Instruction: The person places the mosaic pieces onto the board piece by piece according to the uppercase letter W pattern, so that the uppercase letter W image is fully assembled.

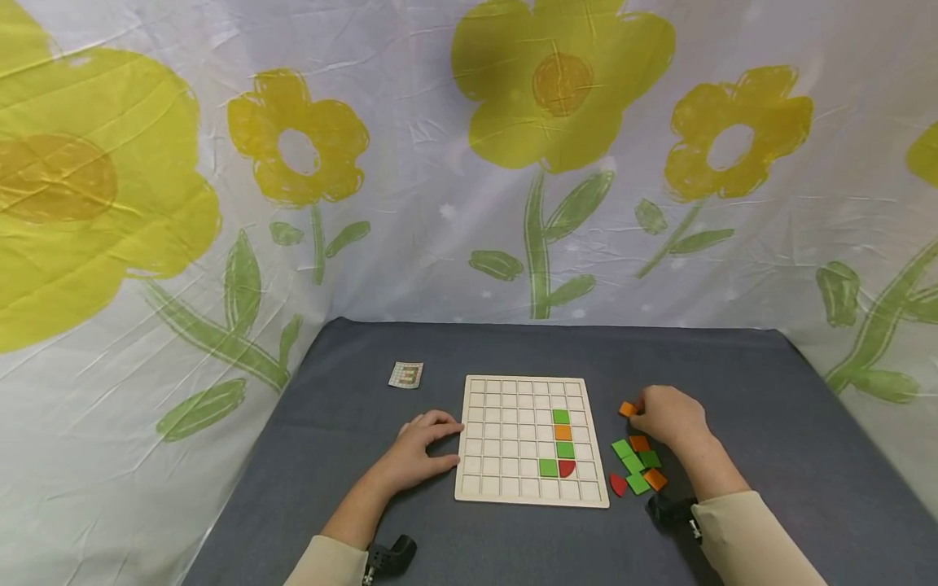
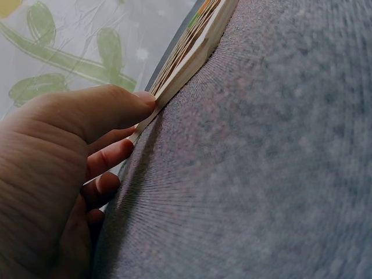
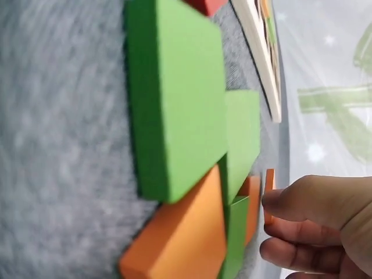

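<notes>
A pale wooden grid board (image 1: 493, 446) lies on the cloth. One column holds a green square tile (image 1: 560, 416), an orange one (image 1: 562, 432), another green one (image 1: 564, 449) and a red quarter-round tile (image 1: 567, 469); left of the red sits a green tile (image 1: 548, 467). My left hand (image 1: 421, 450) touches the board's left edge with thumb and fingertips spread along it. To the right of the board, my right hand (image 1: 670, 417) pinches an orange square tile (image 3: 269, 177) between thumb and fingers, at the far end of a loose tile pile.
The pile beside the board has several green tiles (image 1: 633, 463), orange tiles (image 1: 655, 479) and a red quarter-round piece (image 1: 618, 485). A small printed pattern card (image 1: 406, 374) lies behind my left hand. A flowered curtain (image 1: 410, 244) hangs beyond the dark tablecloth (image 1: 352, 382).
</notes>
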{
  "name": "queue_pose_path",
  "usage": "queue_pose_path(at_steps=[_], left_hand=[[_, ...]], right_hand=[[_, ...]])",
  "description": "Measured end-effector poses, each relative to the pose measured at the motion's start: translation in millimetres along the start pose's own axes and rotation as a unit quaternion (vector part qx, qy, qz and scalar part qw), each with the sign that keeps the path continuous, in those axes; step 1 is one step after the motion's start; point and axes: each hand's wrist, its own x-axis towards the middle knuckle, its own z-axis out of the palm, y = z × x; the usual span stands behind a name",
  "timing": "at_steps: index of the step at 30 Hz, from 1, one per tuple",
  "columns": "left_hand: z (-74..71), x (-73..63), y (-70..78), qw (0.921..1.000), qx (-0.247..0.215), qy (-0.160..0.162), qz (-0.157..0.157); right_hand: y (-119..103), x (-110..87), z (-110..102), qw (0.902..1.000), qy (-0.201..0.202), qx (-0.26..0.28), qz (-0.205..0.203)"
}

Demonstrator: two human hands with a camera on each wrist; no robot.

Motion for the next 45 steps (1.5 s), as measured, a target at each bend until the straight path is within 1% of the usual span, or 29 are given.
queue_pose_path(at_steps=[4,9,17,24,30,37,43,45], left_hand=[[-0.2,0.3,0.1,1.0,0.001,0.0,0.004],[-0.1,0.9,-0.3,1.0,0.006,0.0,0.008],[0.5,0.8,-1.1,0.9999,0.005,-0.001,0.01],[0.3,0.7,-1.2,0.9999,0.007,0.0,0.009],[0.6,0.4,-1.6,0.9999,0.007,-0.003,0.01],[-0.2,0.4,-1.1,0.9999,0.006,0.0,0.01],[-0.4,0.0,-0.5,0.9999,0.005,0.001,0.012],[-0.3,-0.1,-0.5,0.9999,0.005,0.002,0.013]], right_hand=[[-4,-2.1,-3,1.0,0.001,-0.001,-0.009],[-14,-8.4,-9,0.999,0.015,0.002,-0.043],[-42,-24.4,-21,0.9974,0.03,0.011,-0.065],[-66,-36.7,-25,0.9936,0.056,0.002,-0.098],[-83,-43.7,-18,0.9896,0.071,-0.006,-0.125],[-103,-48.1,-6,0.9854,0.067,-0.001,-0.157],[-116,-53.1,5,0.9794,0.072,0.001,-0.189],[-120,-54.3,10,0.9759,0.075,-0.002,-0.205]])
